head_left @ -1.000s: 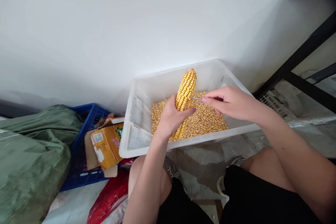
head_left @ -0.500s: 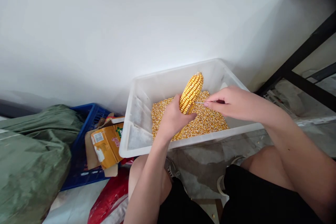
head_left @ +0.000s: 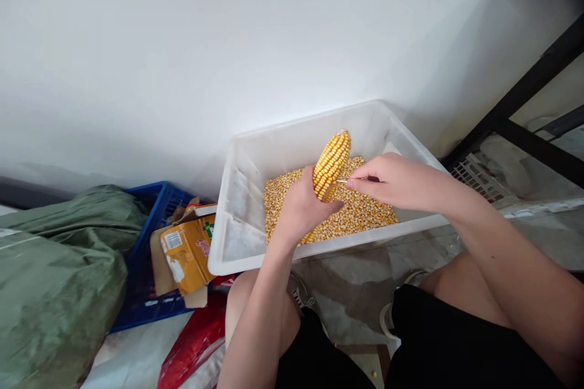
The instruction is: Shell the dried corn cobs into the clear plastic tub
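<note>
My left hand point(head_left: 303, 206) is wrapped round the lower part of a yellow corn cob point(head_left: 333, 158), which tilts up and to the right above a white plastic bin point(head_left: 239, 240). Loose corn kernels point(head_left: 365, 213) cover the bin's floor. Pinched in my right hand point(head_left: 387, 177) is a thin metal pick point(head_left: 341, 181), its handle mostly hidden by the fingers. The pick's tip meets the right side of the cob, low down near my left thumb. Part of another cob point(head_left: 309, 236) shows beneath my left wrist.
Left of the bin are a blue crate point(head_left: 137, 292) with a torn orange carton point(head_left: 194, 252) and a green cloth bag point(head_left: 59, 273). A red bag point(head_left: 191, 340) lies in front of them. At the right stands a black metal frame point(head_left: 515, 127) above a white basket point(head_left: 483, 179).
My right hand with the pick has shifted slightly left, closer against the cob. The cob's top sits a touch lower. My left hand keeps its hold.
</note>
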Demonstrator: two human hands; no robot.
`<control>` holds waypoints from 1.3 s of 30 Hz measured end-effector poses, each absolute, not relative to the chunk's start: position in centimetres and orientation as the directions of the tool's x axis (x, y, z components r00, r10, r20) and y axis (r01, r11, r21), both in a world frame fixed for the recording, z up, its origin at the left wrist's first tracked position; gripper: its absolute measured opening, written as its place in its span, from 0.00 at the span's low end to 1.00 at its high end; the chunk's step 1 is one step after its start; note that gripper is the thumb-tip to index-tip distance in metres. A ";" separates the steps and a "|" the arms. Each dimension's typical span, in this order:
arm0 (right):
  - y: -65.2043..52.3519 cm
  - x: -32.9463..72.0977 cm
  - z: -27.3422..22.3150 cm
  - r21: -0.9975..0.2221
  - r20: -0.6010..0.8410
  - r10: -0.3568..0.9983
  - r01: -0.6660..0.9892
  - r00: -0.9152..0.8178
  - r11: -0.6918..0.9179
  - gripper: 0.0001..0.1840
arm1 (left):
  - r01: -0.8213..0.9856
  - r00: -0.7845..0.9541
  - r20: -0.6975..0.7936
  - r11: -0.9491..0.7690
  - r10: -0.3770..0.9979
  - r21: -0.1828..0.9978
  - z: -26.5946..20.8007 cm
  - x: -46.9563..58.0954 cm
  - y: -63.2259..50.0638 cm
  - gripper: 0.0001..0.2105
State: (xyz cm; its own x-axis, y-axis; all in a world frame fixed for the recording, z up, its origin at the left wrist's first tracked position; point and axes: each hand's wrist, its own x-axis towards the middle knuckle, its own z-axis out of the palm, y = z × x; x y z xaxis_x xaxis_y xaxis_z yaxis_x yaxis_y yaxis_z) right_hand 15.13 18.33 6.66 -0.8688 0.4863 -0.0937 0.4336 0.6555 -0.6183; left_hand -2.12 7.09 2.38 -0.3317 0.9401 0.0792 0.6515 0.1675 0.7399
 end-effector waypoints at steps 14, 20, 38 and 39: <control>23.5 15.0 4.5 -0.812 -0.215 0.258 0.319 -0.942 0.488 0.25 | 0.608 -0.327 0.034 0.183 0.944 0.772 2.7 -2.6 7.1 0.20; 23.2 16.6 4.7 -0.778 -0.195 0.386 0.382 -0.902 0.500 0.24 | 0.535 -0.407 0.049 0.194 0.912 0.822 2.8 -2.5 7.2 0.16; 21.3 16.4 5.3 -0.735 -0.068 0.521 0.396 -0.851 0.551 0.21 | 0.583 -0.399 0.059 0.203 0.915 0.787 2.9 -2.4 7.1 0.26; 21.3 16.4 5.2 -0.726 -0.063 0.525 0.400 -0.849 0.559 0.21 | 0.572 -0.399 0.049 0.206 0.916 0.794 2.9 -2.4 7.1 0.25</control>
